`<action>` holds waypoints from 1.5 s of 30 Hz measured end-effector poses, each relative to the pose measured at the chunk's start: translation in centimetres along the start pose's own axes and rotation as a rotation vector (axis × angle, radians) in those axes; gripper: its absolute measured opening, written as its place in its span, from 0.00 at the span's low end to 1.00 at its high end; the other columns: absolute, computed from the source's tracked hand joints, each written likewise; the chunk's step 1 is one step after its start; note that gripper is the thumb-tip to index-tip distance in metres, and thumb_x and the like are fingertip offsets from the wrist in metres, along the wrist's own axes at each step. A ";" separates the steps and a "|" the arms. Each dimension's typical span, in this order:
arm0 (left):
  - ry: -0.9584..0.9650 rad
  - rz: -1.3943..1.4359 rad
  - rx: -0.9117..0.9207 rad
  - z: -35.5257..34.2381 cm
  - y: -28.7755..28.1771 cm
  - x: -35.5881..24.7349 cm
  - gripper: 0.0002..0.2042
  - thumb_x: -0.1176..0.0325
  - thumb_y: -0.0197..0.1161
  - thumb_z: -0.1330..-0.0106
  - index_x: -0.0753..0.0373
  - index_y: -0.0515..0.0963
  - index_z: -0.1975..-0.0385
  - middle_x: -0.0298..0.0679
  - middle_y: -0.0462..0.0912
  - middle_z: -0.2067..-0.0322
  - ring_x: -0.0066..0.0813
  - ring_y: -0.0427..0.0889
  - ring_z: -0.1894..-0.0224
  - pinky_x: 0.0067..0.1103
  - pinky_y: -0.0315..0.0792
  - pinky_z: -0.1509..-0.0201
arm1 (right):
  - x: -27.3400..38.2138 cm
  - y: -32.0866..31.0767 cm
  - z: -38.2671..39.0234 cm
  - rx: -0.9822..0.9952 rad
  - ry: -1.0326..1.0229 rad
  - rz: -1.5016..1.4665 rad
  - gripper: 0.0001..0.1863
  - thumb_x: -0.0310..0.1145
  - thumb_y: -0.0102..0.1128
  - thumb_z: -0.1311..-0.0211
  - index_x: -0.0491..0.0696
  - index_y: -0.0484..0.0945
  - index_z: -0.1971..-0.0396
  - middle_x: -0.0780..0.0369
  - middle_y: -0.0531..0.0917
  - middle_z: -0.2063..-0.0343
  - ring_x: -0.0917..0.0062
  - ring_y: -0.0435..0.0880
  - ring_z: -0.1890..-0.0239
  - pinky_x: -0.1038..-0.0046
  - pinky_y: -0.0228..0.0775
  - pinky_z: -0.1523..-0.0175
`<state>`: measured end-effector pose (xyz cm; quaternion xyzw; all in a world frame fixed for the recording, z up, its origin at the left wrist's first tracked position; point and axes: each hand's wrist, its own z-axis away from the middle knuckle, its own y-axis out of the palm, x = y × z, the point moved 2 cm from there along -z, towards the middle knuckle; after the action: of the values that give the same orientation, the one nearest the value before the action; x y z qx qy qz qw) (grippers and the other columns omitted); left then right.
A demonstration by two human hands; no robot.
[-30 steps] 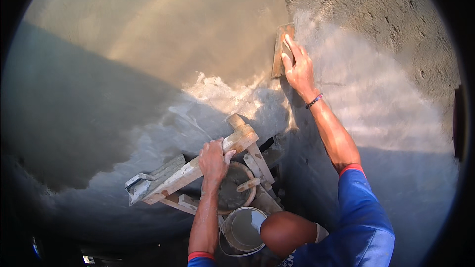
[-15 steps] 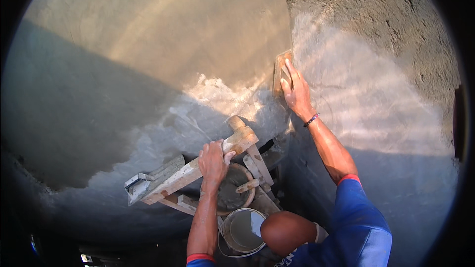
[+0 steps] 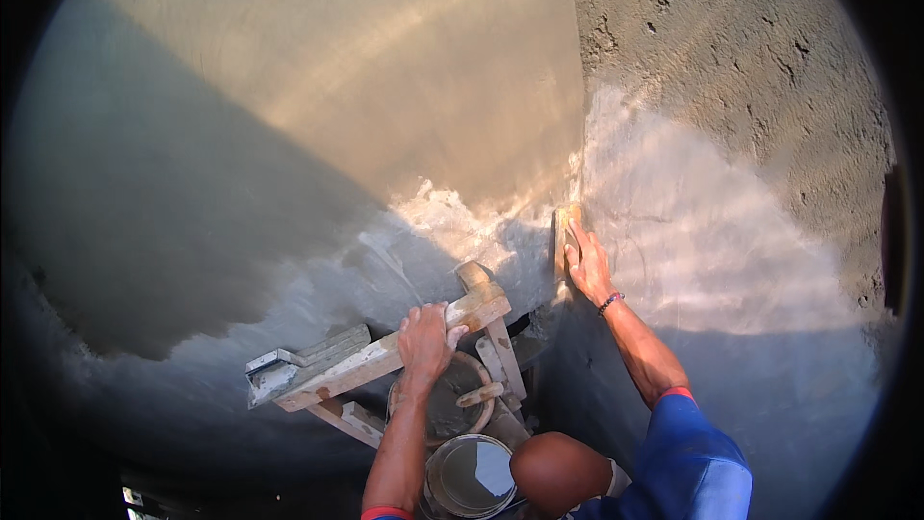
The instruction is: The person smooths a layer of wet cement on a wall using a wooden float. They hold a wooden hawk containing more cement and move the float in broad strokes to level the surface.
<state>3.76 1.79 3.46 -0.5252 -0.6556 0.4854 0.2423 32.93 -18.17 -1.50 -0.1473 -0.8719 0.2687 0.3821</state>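
Observation:
My right hand [image 3: 589, 266] is closed on a worn wooden float [image 3: 564, 220], holding it flat in the corner where two plastered wall faces [image 3: 452, 87] meet. My left hand [image 3: 424, 342] grips the top of a mortar-stained wooden beam [image 3: 370, 360], part of a small wooden stand, below and left of the float. On the beam's left end lies a metal trowel or float [image 3: 294, 362]. Under my left hand is a round tub of grey mortar [image 3: 434, 409] with a stick-like handle [image 3: 478, 396] across it.
A bucket of grey liquid [image 3: 464, 480] stands below the tub, beside my bent knee [image 3: 547, 465]. Rough, pitted plaster [image 3: 731, 39] covers the upper right wall; smoother, pale grey coating [image 3: 703, 231] lies below it. The stand's legs [image 3: 504, 360] reach down beside the corner.
My right hand and the float have slid well down along the corner. The view has shifted, so the wall and stand sit slightly lower in frame. My left hand keeps its grip.

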 end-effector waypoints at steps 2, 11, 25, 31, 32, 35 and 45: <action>0.003 0.003 0.005 -0.2 0.3 -0.1 0.27 0.53 0.74 0.46 0.62 0.79 0.49 0.41 0.83 0.56 0.43 0.78 0.52 0.37 0.69 0.47 | 4.7 -4.6 -2.5 -0.151 -0.151 -0.095 0.31 0.29 0.57 0.35 0.48 0.66 0.31 0.44 0.79 0.55 0.48 0.80 0.51 0.56 0.72 0.45; -0.015 0.014 0.000 0.2 0.1 -0.3 0.27 0.55 0.74 0.46 0.63 0.79 0.49 0.42 0.82 0.57 0.43 0.78 0.52 0.36 0.69 0.47 | 19.2 -14.1 -21.3 -0.431 -0.405 0.072 0.28 0.33 0.59 0.35 0.49 0.71 0.34 0.47 0.83 0.56 0.52 0.82 0.53 0.58 0.74 0.47; -0.036 0.048 -0.013 0.4 0.9 1.2 0.27 0.54 0.73 0.46 0.62 0.79 0.49 0.42 0.82 0.57 0.43 0.78 0.52 0.37 0.69 0.47 | 14.7 -5.1 -6.7 -0.313 -0.485 -0.169 0.29 0.29 0.62 0.38 0.52 0.73 0.35 0.54 0.80 0.61 0.59 0.80 0.60 0.62 0.75 0.53; 0.034 0.054 -0.080 0.2 0.9 0.5 0.26 0.55 0.74 0.47 0.62 0.79 0.50 0.41 0.82 0.59 0.42 0.78 0.55 0.36 0.70 0.50 | 19.7 -4.3 -11.2 -0.368 -0.529 0.010 0.27 0.28 0.61 0.37 0.53 0.74 0.36 0.56 0.82 0.55 0.59 0.80 0.59 0.61 0.74 0.52; 0.028 0.056 -0.079 0.2 0.7 0.5 0.26 0.55 0.74 0.47 0.62 0.79 0.50 0.41 0.82 0.59 0.42 0.78 0.55 0.36 0.70 0.50 | 18.4 -2.2 -9.4 -0.434 -0.607 -0.003 0.26 0.29 0.60 0.36 0.54 0.74 0.36 0.56 0.81 0.59 0.60 0.80 0.60 0.61 0.74 0.52; 0.049 0.087 -0.085 0.2 0.5 0.3 0.26 0.55 0.73 0.46 0.62 0.80 0.50 0.41 0.82 0.59 0.42 0.78 0.55 0.36 0.70 0.50 | 7.4 5.6 -0.9 -0.281 -0.514 0.071 0.27 0.27 0.61 0.37 0.50 0.73 0.37 0.52 0.80 0.56 0.55 0.77 0.54 0.58 0.72 0.48; -0.018 0.110 0.155 0.6 0.9 1.8 0.24 0.57 0.69 0.38 0.62 0.76 0.44 0.42 0.80 0.53 0.43 0.77 0.46 0.39 0.69 0.42 | 2.0 -5.9 10.2 0.434 -0.096 -0.200 0.25 0.29 0.56 0.31 0.44 0.65 0.35 0.48 0.76 0.45 0.58 0.75 0.41 0.61 0.67 0.37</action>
<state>3.12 3.18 2.04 -0.5357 -0.5884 0.5519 0.2494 23.68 -25.67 -2.65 0.0382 -0.8210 0.4175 0.3875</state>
